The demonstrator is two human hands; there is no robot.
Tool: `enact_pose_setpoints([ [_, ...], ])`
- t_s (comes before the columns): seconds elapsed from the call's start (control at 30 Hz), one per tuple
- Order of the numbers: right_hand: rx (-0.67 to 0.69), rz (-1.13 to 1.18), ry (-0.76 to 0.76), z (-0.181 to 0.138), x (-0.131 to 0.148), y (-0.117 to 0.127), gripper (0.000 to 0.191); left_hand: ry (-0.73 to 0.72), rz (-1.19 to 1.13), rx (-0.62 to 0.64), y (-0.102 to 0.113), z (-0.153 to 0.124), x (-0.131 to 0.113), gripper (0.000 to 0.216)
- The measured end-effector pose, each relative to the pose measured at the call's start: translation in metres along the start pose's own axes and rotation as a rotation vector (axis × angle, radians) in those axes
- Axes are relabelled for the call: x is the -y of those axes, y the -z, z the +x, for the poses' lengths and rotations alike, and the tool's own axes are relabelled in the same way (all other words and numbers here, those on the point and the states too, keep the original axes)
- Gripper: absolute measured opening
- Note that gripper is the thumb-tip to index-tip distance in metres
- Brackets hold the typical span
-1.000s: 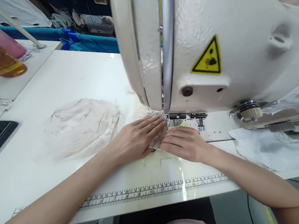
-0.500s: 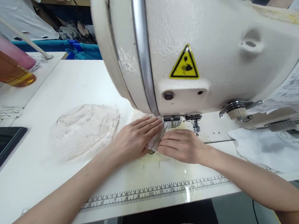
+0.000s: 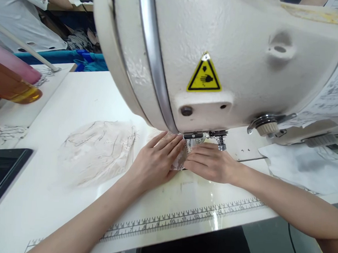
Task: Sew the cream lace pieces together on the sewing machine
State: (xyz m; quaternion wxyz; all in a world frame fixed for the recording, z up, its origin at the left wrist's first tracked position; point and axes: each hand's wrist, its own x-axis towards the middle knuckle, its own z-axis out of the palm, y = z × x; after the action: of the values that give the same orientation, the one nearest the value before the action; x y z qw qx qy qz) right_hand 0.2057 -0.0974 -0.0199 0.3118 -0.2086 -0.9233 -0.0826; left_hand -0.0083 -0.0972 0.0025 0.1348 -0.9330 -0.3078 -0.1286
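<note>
A piece of pale lace fabric (image 3: 180,160) lies under the head of a white sewing machine (image 3: 173,58), by the presser foot area. My left hand (image 3: 159,156) rests flat on this lace, its fingers stretched out and slightly apart. Close on its right, my right hand (image 3: 209,163) has its fingers pressed together at the lace's right edge; the fingertips are partly hidden. The needle is not clearly visible behind the hands and machine head. To the left lies a crumpled heap of sheer beige fabric (image 3: 98,152) with loose threads.
A printed ruler scale (image 3: 180,220) runs along the front of the white table (image 3: 82,87). A dark phone (image 3: 4,177) lies at left, near an amber thread cone or bottle (image 3: 14,82). White cloth (image 3: 306,165) is at right. Another person in a white top (image 3: 18,14) is behind.
Both hands have shifted slightly right relative to the machine. My left fingers have spread a little more. The whole view has shifted slightly.
</note>
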Motion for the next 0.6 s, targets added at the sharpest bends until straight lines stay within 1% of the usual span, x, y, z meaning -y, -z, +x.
enact_pose_setpoints([
  [0.17,0.001,-0.014,0.025,0.001,-0.004,0.003,0.018,0.032,0.019,-0.013,0.001,0.001,-0.005,0.049],
  [0.33,0.013,-0.049,0.006,0.001,-0.007,0.005,0.021,0.058,0.028,-0.014,0.001,0.002,-0.008,0.049],
  [0.47,-0.029,-0.125,-0.035,0.003,-0.006,0.01,0.025,0.075,0.036,-0.006,0.002,0.003,-0.01,0.048],
  [0.6,0.009,-0.223,-0.062,0.005,-0.005,0.015,0.027,0.093,0.029,0.004,0.002,0.003,-0.012,0.049],
])
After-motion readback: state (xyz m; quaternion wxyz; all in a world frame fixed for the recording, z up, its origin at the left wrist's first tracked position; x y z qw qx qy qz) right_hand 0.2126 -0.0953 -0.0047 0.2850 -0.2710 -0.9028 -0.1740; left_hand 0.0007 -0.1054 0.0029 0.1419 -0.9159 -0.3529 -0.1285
